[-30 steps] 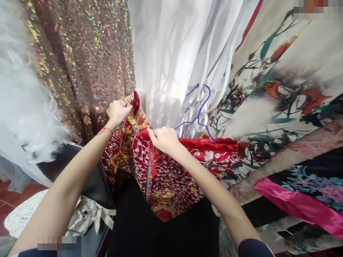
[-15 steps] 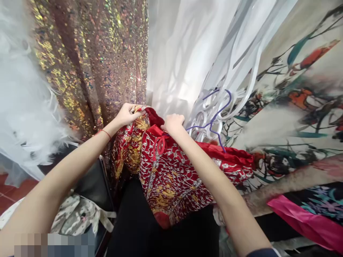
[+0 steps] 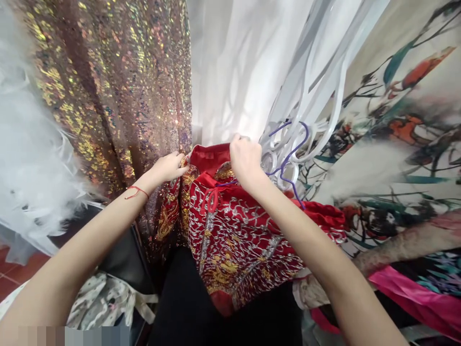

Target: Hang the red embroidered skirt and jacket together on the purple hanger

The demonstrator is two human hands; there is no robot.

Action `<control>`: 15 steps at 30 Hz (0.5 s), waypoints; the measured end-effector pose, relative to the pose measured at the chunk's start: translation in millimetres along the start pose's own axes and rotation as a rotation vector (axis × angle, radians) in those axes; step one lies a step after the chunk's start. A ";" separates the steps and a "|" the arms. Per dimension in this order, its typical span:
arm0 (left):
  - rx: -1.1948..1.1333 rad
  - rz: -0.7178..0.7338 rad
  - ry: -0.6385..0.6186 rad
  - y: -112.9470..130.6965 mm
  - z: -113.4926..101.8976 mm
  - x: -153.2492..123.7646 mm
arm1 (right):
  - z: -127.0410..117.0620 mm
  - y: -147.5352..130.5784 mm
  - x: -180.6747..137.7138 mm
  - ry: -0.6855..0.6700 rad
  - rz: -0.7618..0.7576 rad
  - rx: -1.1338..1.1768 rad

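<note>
A red jacket [image 3: 212, 154] with gold embroidery is stretched between my two hands, its red lining and collar facing up. My left hand [image 3: 167, 167] grips it at one shoulder, thumb on top. The closed fingers of my right hand [image 3: 247, 156] grasp the collar's other side. In front of the jacket, a red skirt [image 3: 237, 235] with silver and gold embroidery and a red tie bow [image 3: 212, 198] lies over my lap. A purple wire hanger [image 3: 288, 161] rises from behind the skirt's waistband, partly covered by my right hand and forearm.
Sequined fabric [image 3: 118, 81] hangs at the left, beside white feathery material [image 3: 32, 144]. A white curved metal frame [image 3: 324, 115] stands at the right before a floral-print cloth [image 3: 406, 129]. A black seat [image 3: 126, 259], spotted cloth [image 3: 104, 300] and pink fabric [image 3: 414, 298] lie lower down.
My right hand has moved up and right, drawing the jacket's collar wide so its lining shows. My left hand has lowered slightly and still holds the other shoulder.
</note>
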State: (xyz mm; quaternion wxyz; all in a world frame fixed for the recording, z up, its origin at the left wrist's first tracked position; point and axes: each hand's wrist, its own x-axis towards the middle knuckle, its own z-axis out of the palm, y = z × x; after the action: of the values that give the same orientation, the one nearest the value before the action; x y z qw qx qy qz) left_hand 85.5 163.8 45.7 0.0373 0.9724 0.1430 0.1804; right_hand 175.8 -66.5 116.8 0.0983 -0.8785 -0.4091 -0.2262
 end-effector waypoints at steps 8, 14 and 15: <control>-0.583 0.267 0.167 28.1 0.8 -0.2 | -6.0 12.3 -19.7 -0.269 -0.309 0.026; -0.484 0.268 0.278 45.5 -10.1 -16.9 | -7.6 34.6 -80.1 0.191 -0.405 0.011; -0.479 0.261 0.277 47.3 -9.9 -17.1 | -9.0 45.3 -91.2 0.288 -0.336 0.016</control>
State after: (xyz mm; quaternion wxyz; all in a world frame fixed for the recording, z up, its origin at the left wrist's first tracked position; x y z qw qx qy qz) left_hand 79.1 113.8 55.0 0.2220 0.9122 -0.0259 0.3433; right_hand 156.2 -160.5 81.7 0.1236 -0.7557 -0.5334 -0.3594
